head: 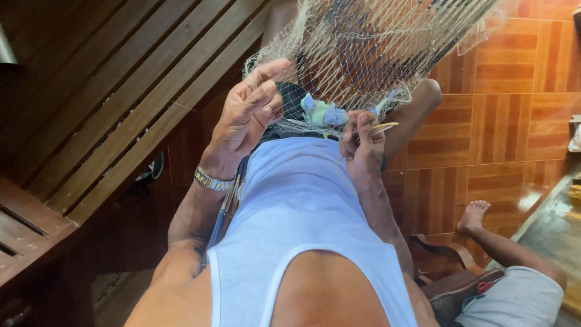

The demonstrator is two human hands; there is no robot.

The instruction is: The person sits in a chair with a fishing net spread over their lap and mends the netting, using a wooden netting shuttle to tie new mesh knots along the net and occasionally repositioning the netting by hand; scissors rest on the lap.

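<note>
Left hand [251,115] pinches the pale, fine-meshed fishing net [369,54] between closed fingers; right hand [363,148] is closed around a slim yellow netting needle [384,128] just beneath the net's lower edge. The net hangs stretched over the lap — mending appears mid-course, with the mesh between the hands under work and how much remains not discernible.

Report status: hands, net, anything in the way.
Left hand pinches the net mesh. Right hand grips a pale netting needle. Another person's leg lies lower right, apart.
</note>
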